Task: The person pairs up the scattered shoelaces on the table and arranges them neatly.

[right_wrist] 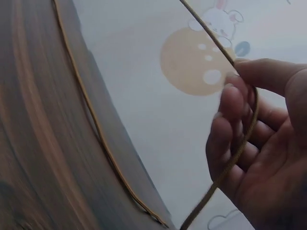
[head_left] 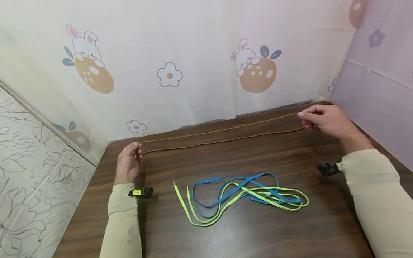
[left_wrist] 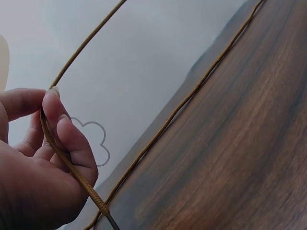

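A thin brown shoelace stretches nearly straight between the two hands, raised above the table. At its left end my left hand pinches it between thumb and fingertip; in the left wrist view the lace's dark tip hangs below the palm. My right hand pinches the other end, and the tail of the lace crosses the palm. A second brown shoelace lies along the far part of the table, roughly parallel to the held one. Its ends are hidden near the hands in the head view.
On the brown wooden table, nearer the body, a blue shoelace and a yellow-green shoelace lie loosely looped over each other. A wall covering with rabbit prints rises directly behind the table's far edge.
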The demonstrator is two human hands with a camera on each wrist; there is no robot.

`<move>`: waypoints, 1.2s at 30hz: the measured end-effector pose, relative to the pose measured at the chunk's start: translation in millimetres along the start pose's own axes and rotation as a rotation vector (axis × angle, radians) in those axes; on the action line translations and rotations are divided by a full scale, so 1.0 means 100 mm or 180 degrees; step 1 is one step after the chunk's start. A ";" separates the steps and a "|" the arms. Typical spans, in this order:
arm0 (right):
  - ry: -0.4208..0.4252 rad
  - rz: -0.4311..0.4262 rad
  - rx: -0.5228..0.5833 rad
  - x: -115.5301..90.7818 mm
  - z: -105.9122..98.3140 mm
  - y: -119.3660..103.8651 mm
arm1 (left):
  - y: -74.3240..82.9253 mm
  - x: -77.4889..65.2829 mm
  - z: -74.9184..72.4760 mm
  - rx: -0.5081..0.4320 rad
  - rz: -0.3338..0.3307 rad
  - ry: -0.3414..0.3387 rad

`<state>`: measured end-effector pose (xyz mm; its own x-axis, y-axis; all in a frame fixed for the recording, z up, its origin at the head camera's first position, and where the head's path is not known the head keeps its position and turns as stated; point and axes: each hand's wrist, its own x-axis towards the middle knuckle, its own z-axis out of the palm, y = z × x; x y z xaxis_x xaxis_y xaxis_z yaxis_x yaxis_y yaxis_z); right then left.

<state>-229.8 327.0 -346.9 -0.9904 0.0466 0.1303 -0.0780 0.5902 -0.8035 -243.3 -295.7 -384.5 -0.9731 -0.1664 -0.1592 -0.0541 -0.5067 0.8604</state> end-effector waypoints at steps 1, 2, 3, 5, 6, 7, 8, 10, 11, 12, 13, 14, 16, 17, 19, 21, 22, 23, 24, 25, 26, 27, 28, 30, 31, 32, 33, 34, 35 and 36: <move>-0.0005 -0.0030 -0.0012 0.00 -0.02 0.01 | 0.00 0.00 0.00 0.0002 0.0000 0.0011; 0.0001 -0.0052 0.0008 0.00 -0.03 0.02 | 0.00 0.00 -0.01 0.0006 -0.0001 0.0024; 0.0011 -0.0063 0.0031 0.01 -0.04 0.03 | 0.00 0.00 -0.01 0.0010 0.0002 0.0033; 0.0046 -0.0099 0.0061 0.01 -0.07 0.06 | 0.00 0.00 -0.03 0.0026 -0.0001 0.0053; 0.0064 -0.0102 0.0098 0.00 -0.08 0.08 | 0.01 0.00 -0.03 0.0024 -0.0013 0.0053; 0.0075 -0.0101 0.0138 0.00 -0.09 0.09 | 0.01 0.00 -0.04 0.0017 -0.0025 0.0049; 0.0083 -0.0094 0.0166 0.00 -0.10 0.11 | 0.01 0.00 -0.05 0.0019 -0.0033 0.0045; 0.0099 -0.0089 0.0219 0.00 -0.11 0.14 | 0.02 0.00 -0.06 0.0029 -0.0054 0.0036; 0.0106 -0.0077 0.0247 0.01 -0.12 0.16 | 0.02 0.00 -0.07 0.0039 -0.0064 0.0034; 0.0113 -0.0065 0.0271 0.01 -0.12 0.18 | 0.03 0.00 -0.07 0.0048 -0.0072 0.0031; 0.0120 -0.0059 0.0268 0.01 -0.13 0.20 | 0.03 0.00 -0.08 0.0061 -0.0081 0.0028; 0.0126 -0.0052 0.0259 0.01 -0.13 0.22 | 0.03 0.00 -0.08 0.0096 -0.0097 0.0033; 0.0136 -0.0056 0.0231 0.00 -0.15 0.26 | 0.04 0.01 -0.09 0.0161 -0.0168 0.0012; 0.0139 -0.0054 0.0222 0.00 -0.15 0.27 | 0.04 0.01 -0.10 0.0220 -0.0201 0.0008; 0.0164 -0.0056 0.0235 0.00 -0.16 0.29 | 0.04 0.02 -0.11 0.0325 -0.0271 0.0006; 0.0200 -0.0052 0.0303 -0.01 -0.17 0.31 | 0.05 0.02 -0.12 0.0406 -0.0326 0.0001; 0.0225 -0.0047 0.0347 -0.01 -0.17 0.31 | 0.04 0.02 -0.12 0.0446 -0.0333 0.0018; 0.0249 -0.0042 0.0367 -0.01 -0.18 0.32 | 0.04 0.02 -0.12 0.0468 -0.0335 0.0025; 0.0273 -0.0038 0.0388 -0.02 -0.18 0.32 | 0.04 0.03 -0.13 0.0459 -0.0341 0.0022; 0.0291 -0.0029 0.0396 -0.02 -0.19 0.33 | 0.04 0.03 -0.13 0.0456 -0.0341 0.0029; 0.0306 -0.0022 0.0405 -0.02 -0.19 0.33 | 0.04 0.03 -0.13 0.0464 -0.0336 0.0030; 0.0318 -0.0009 0.0390 -0.02 -0.20 0.35 | 0.05 0.03 -0.14 0.0462 -0.0338 0.0032; 0.0325 0.0005 0.0366 -0.01 -0.20 0.36 | 0.04 0.03 -0.14 0.0464 -0.0339 0.0041; 0.0321 0.0024 0.0203 -0.01 -0.20 0.39 | 0.05 0.03 -0.15 0.0443 -0.0355 0.0057; 0.0310 0.0039 0.0133 0.00 -0.20 0.41 | 0.05 0.03 -0.16 0.0445 -0.0362 0.0073; 0.0302 0.0056 0.0046 0.00 -0.20 0.42 | 0.05 0.03 -0.16 0.0434 -0.0379 0.0078; 0.0289 0.0074 -0.0049 0.00 -0.19 0.44 | 0.05 0.03 -0.17 0.0419 -0.0400 0.0089; 0.0275 0.0082 -0.0140 0.01 -0.19 0.46 | 0.05 0.03 -0.17 0.0412 -0.0416 0.0099; 0.0258 0.0094 -0.0228 0.01 -0.19 0.48 | 0.05 0.03 -0.18 0.0412 -0.0434 0.0114; 0.0242 0.0117 -0.0268 0.01 -0.18 0.49 | 0.05 0.03 -0.18 0.0418 -0.0455 0.0125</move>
<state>-232.5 370.7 -375.3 -0.9806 0.1286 0.1479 -0.0286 0.6525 -0.7572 -242.5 -313.8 -389.5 -0.9441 -0.1348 -0.3009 -0.2225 -0.4132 0.8830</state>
